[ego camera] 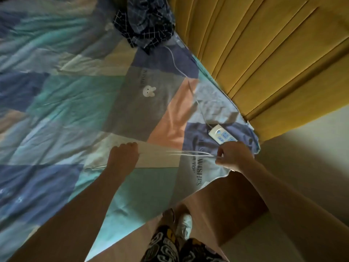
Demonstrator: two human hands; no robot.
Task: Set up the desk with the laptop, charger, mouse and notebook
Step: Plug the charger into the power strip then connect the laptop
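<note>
I see left hand and right hand gripping a taut white cable | over bed | power strip beside right hand

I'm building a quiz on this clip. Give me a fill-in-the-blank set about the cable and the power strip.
1. Both hands stretch a white ____ between them.
2. The power strip lies on the ____.
3. The power strip is nearest the ____ hand.
4. The headboard is ____ in colour.

Missing words: cable; bed; right; yellow.
</note>
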